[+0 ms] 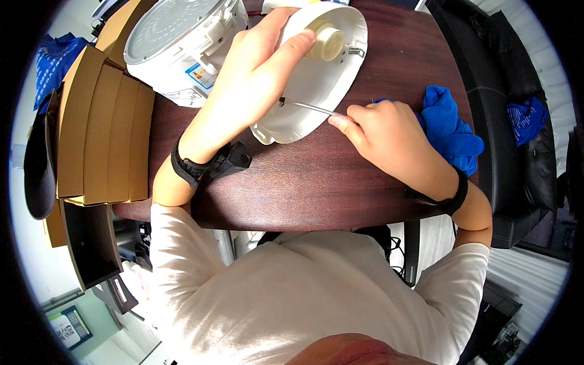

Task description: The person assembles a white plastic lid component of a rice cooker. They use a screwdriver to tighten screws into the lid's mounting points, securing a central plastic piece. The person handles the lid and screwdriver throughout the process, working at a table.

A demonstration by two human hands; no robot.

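A white oval plastic cover (307,82) is tilted up over the table, its hollow side facing me. My left hand (261,64) grips it from the left, thumb resting by a cream round cup-shaped piece (327,42) inside. In my right hand (392,134) is a screwdriver (313,108); its thin metal shaft points left to a small dark spot at the cover's lower left inner side, and its handle is hidden by my fingers. A small metal bracket (355,52) sits at the cover's right rim. Behind my left forearm stands a white appliance body (176,67) with a grey perforated round face.
Brown cardboard boxes (103,131) stand along the table's left side. A crumpled blue cloth (447,125) lies right of my right hand on the dark wooden table (292,188). Beyond the right edge is a black sofa (502,121) with a blue bag (528,120) on it.
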